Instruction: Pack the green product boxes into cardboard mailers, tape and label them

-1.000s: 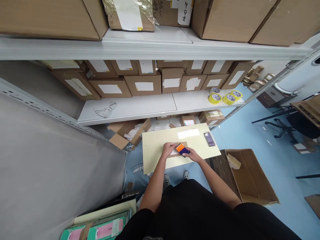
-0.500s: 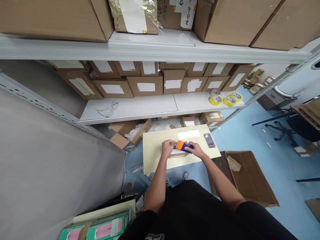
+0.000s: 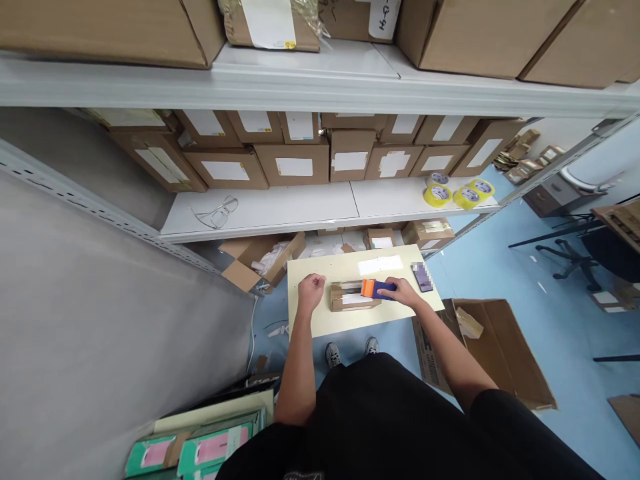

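A small cardboard box (image 3: 338, 299) with a white label (image 3: 356, 299) on its near side lies on the pale yellow board (image 3: 320, 325). My right hand (image 3: 403, 292) is closed around the dark blue end of an orange-and-blue handheld tool (image 3: 369, 288), whose exact kind I cannot make out. Its orange end rests on or just above the right part of the box. To the left of the box, and apart from it, my left hand (image 3: 311, 292) is closed with fingertips pinched together. Whatever may be between those fingertips is too small to tell.
White paper sheets (image 3: 380, 265) and a phone (image 3: 423, 277) lie on the board. Shelves ahead carry labelled boxes (image 3: 294, 165), glasses (image 3: 218, 215) and yellow tape rolls (image 3: 467, 197). An open carton (image 3: 510, 353) stands on the floor at right, another box (image 3: 273, 261) at left.
My left hand has moved left, away from the box and the tool. The right hand with the tool has shifted slightly right, and more of the box shows. The view has tilted a little.
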`<state>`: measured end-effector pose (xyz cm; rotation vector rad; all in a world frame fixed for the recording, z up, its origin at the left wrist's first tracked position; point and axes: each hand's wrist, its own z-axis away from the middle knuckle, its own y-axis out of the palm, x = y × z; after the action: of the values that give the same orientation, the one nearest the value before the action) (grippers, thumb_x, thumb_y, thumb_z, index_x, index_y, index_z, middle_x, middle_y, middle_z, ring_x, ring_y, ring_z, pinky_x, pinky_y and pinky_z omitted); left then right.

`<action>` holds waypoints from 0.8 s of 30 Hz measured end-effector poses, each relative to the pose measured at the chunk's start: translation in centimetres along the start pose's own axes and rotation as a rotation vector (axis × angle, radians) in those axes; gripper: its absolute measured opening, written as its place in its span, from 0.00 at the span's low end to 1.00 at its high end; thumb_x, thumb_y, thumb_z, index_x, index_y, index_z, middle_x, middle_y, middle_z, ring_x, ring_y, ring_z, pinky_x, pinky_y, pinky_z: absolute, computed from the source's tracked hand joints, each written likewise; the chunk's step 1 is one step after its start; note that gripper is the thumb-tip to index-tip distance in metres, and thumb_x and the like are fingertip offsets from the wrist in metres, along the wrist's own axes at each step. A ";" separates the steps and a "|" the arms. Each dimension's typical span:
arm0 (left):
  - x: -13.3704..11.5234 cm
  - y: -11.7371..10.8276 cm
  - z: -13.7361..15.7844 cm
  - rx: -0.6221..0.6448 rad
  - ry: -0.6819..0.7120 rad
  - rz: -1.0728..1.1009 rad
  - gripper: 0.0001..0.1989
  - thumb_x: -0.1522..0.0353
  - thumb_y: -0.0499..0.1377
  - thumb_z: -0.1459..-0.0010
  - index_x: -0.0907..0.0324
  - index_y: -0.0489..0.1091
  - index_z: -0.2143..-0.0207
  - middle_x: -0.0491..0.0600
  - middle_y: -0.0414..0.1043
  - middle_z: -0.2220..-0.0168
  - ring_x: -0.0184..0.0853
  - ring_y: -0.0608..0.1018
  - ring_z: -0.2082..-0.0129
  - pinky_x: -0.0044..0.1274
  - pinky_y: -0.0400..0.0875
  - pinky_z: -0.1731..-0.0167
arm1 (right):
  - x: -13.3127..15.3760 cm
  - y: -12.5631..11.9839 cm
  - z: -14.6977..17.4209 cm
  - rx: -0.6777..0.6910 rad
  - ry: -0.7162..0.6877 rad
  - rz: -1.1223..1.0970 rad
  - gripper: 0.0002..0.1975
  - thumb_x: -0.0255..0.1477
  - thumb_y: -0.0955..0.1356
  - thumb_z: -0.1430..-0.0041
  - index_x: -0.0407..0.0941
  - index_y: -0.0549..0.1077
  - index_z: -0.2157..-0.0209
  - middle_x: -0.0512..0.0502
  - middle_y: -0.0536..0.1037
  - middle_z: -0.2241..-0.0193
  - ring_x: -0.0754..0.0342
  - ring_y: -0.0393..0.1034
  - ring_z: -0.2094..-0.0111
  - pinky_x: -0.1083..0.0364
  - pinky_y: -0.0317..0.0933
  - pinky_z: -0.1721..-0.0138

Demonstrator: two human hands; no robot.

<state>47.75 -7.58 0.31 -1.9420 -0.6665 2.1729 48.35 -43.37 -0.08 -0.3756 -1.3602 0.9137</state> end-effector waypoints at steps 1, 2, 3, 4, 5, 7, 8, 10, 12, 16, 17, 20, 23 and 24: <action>0.3 0.3 0.0 -0.002 -0.003 -0.002 0.11 0.60 0.60 0.41 0.55 0.73 0.73 0.48 0.79 0.70 0.37 0.79 0.67 0.25 0.72 0.60 | 0.0 0.1 -0.3 -0.010 0.006 0.023 0.27 0.57 0.69 0.45 0.46 0.77 0.66 0.49 0.78 0.72 0.51 0.68 0.70 0.55 0.57 0.69; 0.5 0.7 0.1 -0.013 -0.014 0.008 0.12 0.58 0.60 0.41 0.55 0.72 0.73 0.47 0.79 0.70 0.37 0.79 0.66 0.25 0.72 0.59 | 0.0 0.3 -0.7 -0.019 0.007 0.047 0.27 0.57 0.69 0.44 0.46 0.78 0.66 0.48 0.78 0.72 0.51 0.69 0.70 0.55 0.56 0.68; 0.9 1.3 0.2 -0.029 -0.033 0.030 0.13 0.57 0.60 0.41 0.54 0.71 0.72 0.47 0.80 0.69 0.37 0.80 0.65 0.25 0.72 0.58 | 0.0 0.6 -1.2 -0.025 0.005 0.069 0.27 0.57 0.69 0.43 0.46 0.78 0.66 0.48 0.79 0.72 0.51 0.69 0.70 0.55 0.56 0.68; 1.2 2.0 0.4 -0.043 -0.057 0.058 0.13 0.55 0.61 0.41 0.54 0.71 0.71 0.47 0.80 0.69 0.37 0.80 0.65 0.25 0.72 0.58 | 0.1 0.9 -1.6 -0.025 0.003 0.089 0.26 0.57 0.69 0.43 0.46 0.78 0.66 0.48 0.79 0.72 0.51 0.69 0.70 0.56 0.55 0.68; 1.7 2.6 0.7 -0.054 -0.083 0.089 0.14 0.54 0.61 0.41 0.54 0.70 0.70 0.47 0.80 0.69 0.37 0.81 0.65 0.25 0.73 0.58 | 0.0 1.3 -2.0 -0.015 0.003 0.106 0.26 0.56 0.68 0.42 0.46 0.78 0.67 0.48 0.79 0.72 0.51 0.69 0.70 0.56 0.55 0.68; 2.8 3.5 1.1 -0.066 -0.137 0.131 0.14 0.54 0.62 0.42 0.54 0.71 0.70 0.47 0.80 0.70 0.37 0.82 0.66 0.25 0.74 0.59 | -0.3 2.1 -2.4 0.029 0.009 0.125 0.26 0.56 0.68 0.42 0.46 0.79 0.68 0.48 0.79 0.72 0.52 0.69 0.70 0.56 0.54 0.68; 3.4 3.7 1.3 -0.064 -0.167 0.142 0.14 0.54 0.62 0.42 0.54 0.71 0.71 0.48 0.80 0.71 0.37 0.82 0.67 0.26 0.75 0.60 | -0.5 2.5 -2.4 0.058 0.014 0.127 0.26 0.56 0.68 0.42 0.46 0.79 0.67 0.48 0.80 0.72 0.51 0.70 0.70 0.56 0.55 0.68; 4.8 4.0 1.7 -0.060 -0.225 0.152 0.14 0.54 0.62 0.44 0.55 0.72 0.72 0.48 0.80 0.73 0.37 0.82 0.69 0.27 0.76 0.62 | -0.9 3.3 -2.3 0.102 0.024 0.132 0.26 0.56 0.68 0.42 0.46 0.81 0.64 0.48 0.81 0.70 0.51 0.72 0.68 0.56 0.56 0.67; 6.3 4.1 2.1 -0.058 -0.280 0.174 0.15 0.54 0.63 0.46 0.55 0.73 0.72 0.48 0.80 0.74 0.37 0.82 0.71 0.27 0.76 0.64 | -1.1 3.8 -2.1 0.118 0.029 0.157 0.26 0.55 0.68 0.42 0.47 0.82 0.61 0.47 0.83 0.67 0.50 0.73 0.67 0.56 0.58 0.66; 9.2 4.2 2.4 -0.081 -0.368 0.250 0.17 0.53 0.66 0.50 0.58 0.75 0.72 0.50 0.80 0.74 0.37 0.81 0.74 0.27 0.77 0.68 | -0.7 4.2 -2.7 0.151 0.031 0.259 0.26 0.55 0.70 0.42 0.48 0.83 0.59 0.44 0.84 0.64 0.46 0.77 0.63 0.54 0.60 0.63; 9.9 4.3 2.4 -0.088 -0.397 0.273 0.18 0.52 0.67 0.51 0.59 0.76 0.72 0.50 0.80 0.74 0.36 0.81 0.74 0.26 0.76 0.69 | -0.5 4.3 -3.0 0.167 0.031 0.283 0.26 0.55 0.70 0.42 0.48 0.83 0.58 0.44 0.85 0.64 0.45 0.77 0.62 0.54 0.61 0.62; 11.7 4.6 2.5 -0.090 -0.484 0.332 0.21 0.50 0.69 0.55 0.60 0.75 0.73 0.50 0.78 0.77 0.35 0.80 0.75 0.26 0.75 0.71 | 0.3 4.6 -3.7 0.202 0.041 0.331 0.26 0.56 0.70 0.42 0.50 0.83 0.58 0.43 0.85 0.62 0.43 0.78 0.60 0.53 0.63 0.61; 13.0 5.4 2.5 -0.085 -0.536 0.354 0.24 0.49 0.69 0.57 0.61 0.74 0.76 0.50 0.76 0.79 0.35 0.80 0.76 0.25 0.74 0.72 | 0.7 5.1 -4.0 0.199 0.041 0.372 0.25 0.56 0.71 0.43 0.49 0.84 0.59 0.42 0.85 0.64 0.42 0.79 0.60 0.53 0.63 0.61; 13.3 5.8 2.5 -0.081 -0.550 0.359 0.24 0.48 0.69 0.58 0.61 0.73 0.76 0.50 0.75 0.79 0.34 0.79 0.76 0.25 0.73 0.72 | 0.8 5.2 -4.0 0.195 0.038 0.384 0.25 0.55 0.71 0.43 0.49 0.83 0.59 0.41 0.85 0.64 0.42 0.79 0.61 0.53 0.63 0.61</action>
<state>44.42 -8.04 -14.01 -1.5891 -0.5041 2.9931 50.32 -38.48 -4.08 -0.5108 -1.1699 1.3387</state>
